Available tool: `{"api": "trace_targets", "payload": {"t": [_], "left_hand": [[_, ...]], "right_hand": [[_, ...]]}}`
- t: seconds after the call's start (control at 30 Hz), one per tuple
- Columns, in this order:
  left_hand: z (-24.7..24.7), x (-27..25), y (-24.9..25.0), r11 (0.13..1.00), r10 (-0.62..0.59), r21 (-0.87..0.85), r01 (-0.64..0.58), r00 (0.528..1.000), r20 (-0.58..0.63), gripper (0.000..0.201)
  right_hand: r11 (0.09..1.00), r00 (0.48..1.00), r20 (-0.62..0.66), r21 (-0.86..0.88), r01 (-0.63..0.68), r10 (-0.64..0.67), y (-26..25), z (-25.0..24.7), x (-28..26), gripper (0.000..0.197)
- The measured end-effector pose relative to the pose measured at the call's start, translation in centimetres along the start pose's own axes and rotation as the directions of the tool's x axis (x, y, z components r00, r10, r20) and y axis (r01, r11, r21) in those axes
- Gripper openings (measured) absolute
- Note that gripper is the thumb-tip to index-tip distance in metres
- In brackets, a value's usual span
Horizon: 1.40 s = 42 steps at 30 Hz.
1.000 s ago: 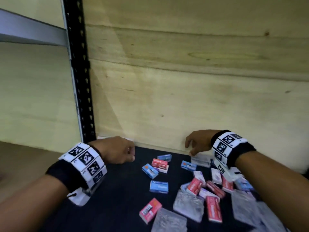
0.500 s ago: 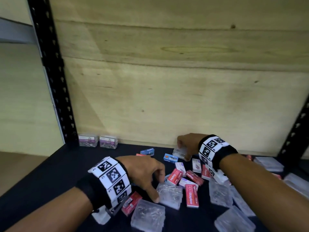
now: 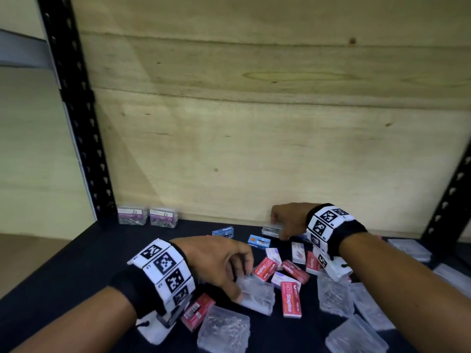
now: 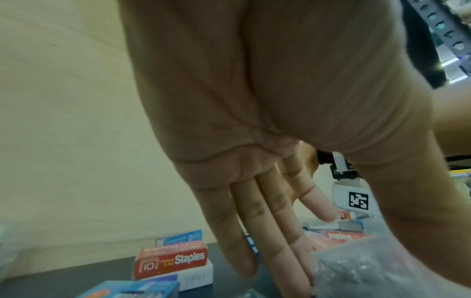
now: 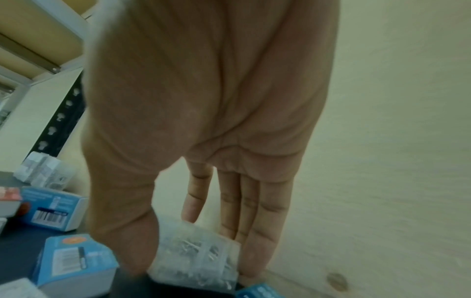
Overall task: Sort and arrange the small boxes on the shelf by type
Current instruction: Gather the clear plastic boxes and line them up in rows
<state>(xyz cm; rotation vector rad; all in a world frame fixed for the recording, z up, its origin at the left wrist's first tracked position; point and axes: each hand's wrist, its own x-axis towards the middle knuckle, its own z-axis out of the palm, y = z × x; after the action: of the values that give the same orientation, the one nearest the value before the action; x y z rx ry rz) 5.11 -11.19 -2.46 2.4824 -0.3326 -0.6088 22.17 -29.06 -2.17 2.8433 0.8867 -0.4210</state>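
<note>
Small boxes lie mixed on the black shelf (image 3: 63,263): red staples boxes (image 3: 265,268), blue boxes (image 3: 258,242), pale lilac boxes (image 3: 298,252) and clear plastic boxes of clips. My left hand (image 3: 243,281) pinches one clear box (image 3: 257,294) between thumb and fingers at the near side of the pile; in the left wrist view this box (image 4: 356,268) sits beside the straight fingers (image 4: 280,231). At the back, near the plywood wall, my right hand (image 3: 277,229) grips another clear box (image 3: 272,229), seen between thumb and fingers in the right wrist view (image 5: 193,260).
Two clear boxes with purple labels (image 3: 132,215) (image 3: 164,217) stand side by side in the back left corner. More clear boxes lie at the front (image 3: 224,329) and far right (image 3: 407,248). Black uprights (image 3: 74,110) (image 3: 448,197) frame the shelf.
My left hand has left the back left corner, where two purple-label boxes now stand, and has come down onto a clear box in the pile. The right hand stays at the back.
</note>
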Motion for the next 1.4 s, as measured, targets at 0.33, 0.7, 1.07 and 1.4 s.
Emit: {"api": "trace_targets", "payload": {"t": [0.33,0.7,1.07,1.4], "left_hand": [[-3.6,-3.0,-3.0,0.982,-0.015,-0.19,-0.007,0.994,-0.112,0.024],[-6.7,-6.9,-10.6,0.904,-0.313,-0.397,0.161,0.881,-0.355,0.015],[-6.8,-9.6,-19.1,0.813,-0.518,-0.503,0.291,0.757,-0.399,0.018],[-6.9,-9.7,-21.6,0.785,-0.581,-0.516,0.342,0.697,-0.421,0.019]], "right_hand": [[0.967,0.994,-0.069,0.234,0.096,-0.082,-1.1,-2.5,-2.2,0.024],[0.899,0.935,-0.201,0.274,0.341,-0.294,-8.5,-4.6,-1.6,0.031],[0.892,0.922,-0.143,0.235,0.385,-0.36,-15.8,-4.1,1.6,0.04],[0.907,0.931,-0.025,0.215,0.362,-0.365,-20.0,-2.5,3.9,0.035]]}}
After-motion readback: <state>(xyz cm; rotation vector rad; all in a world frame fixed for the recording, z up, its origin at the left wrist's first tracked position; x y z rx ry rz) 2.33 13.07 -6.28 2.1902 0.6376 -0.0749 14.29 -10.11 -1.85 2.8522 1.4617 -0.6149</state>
